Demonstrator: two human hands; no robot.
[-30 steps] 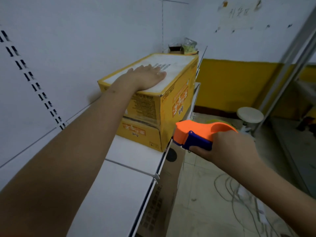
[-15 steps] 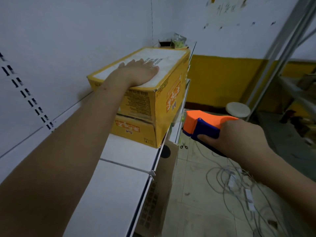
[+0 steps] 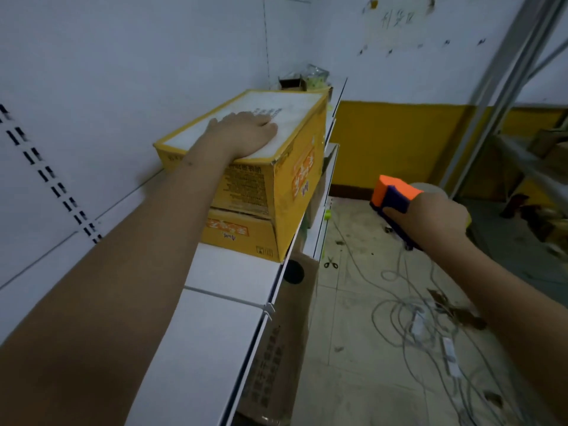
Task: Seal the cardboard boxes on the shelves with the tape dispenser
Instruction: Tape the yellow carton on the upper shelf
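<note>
Two yellow cardboard boxes are stacked on the white shelf (image 3: 221, 327). The upper box (image 3: 295, 176) has a white top and sits askew over the lower box (image 3: 239, 238). My left hand (image 3: 242, 135) lies flat on the near part of the upper box's top, fingers straight. My right hand (image 3: 427, 219) grips the orange and blue tape dispenser (image 3: 392, 192) in the air, to the right of the boxes and out over the floor, apart from them.
A brown cardboard box (image 3: 276, 348) stands on the floor against the shelf front. Tangled cables (image 3: 424, 321) and scissors (image 3: 330, 264) lie on the floor. A round white stool (image 3: 430, 187) is behind my right hand. Metal racking (image 3: 504, 87) stands at right. Small items (image 3: 307, 79) sit at the shelf's far end.
My right hand has moved the tape dispenser rightward, away from the box's front corner. My left hand has stayed flat on the upper box. The camera has turned slightly.
</note>
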